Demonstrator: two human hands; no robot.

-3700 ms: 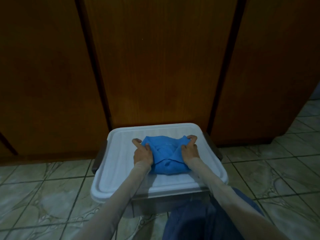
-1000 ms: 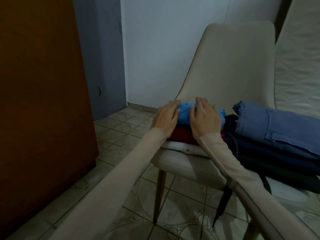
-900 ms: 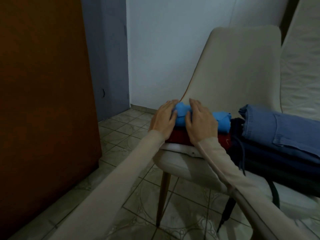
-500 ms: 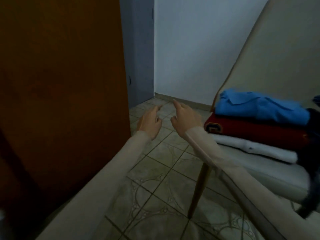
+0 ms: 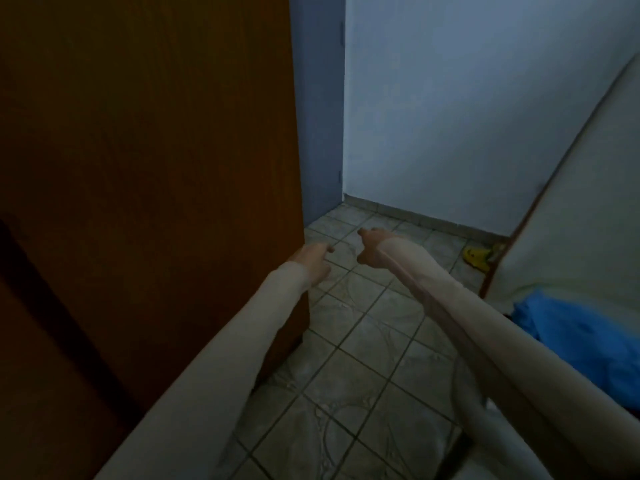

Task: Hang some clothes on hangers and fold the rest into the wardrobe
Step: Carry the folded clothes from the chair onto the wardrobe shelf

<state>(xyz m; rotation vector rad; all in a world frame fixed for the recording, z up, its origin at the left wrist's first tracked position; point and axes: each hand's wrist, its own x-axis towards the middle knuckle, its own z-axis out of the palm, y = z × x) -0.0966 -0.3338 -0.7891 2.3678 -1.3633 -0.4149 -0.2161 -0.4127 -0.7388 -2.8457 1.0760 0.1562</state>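
Observation:
The folded blue garment point(image 5: 585, 337) lies on the cream chair point(image 5: 568, 216) at the right edge, partly cut off by the frame. My left hand point(image 5: 311, 259) hovers beside the corner of the brown wardrobe point(image 5: 149, 174), fingers loosely curled and holding nothing. My right hand point(image 5: 372, 249) is a little to its right over the tiled floor, also empty with relaxed curled fingers. Both hands are well left of the blue garment and apart from it.
The tiled floor point(image 5: 349, 368) runs between the wardrobe and the chair. A grey-blue door point(image 5: 320, 109) and a pale wall point(image 5: 467, 105) close the far end. A yellow object point(image 5: 476, 255) lies on the floor by the chair's back.
Both hands put the blue garment on the chair's pile, let go and swung left towards the wardrobe. The view turned left, so the chair's pile slid mostly out of frame.

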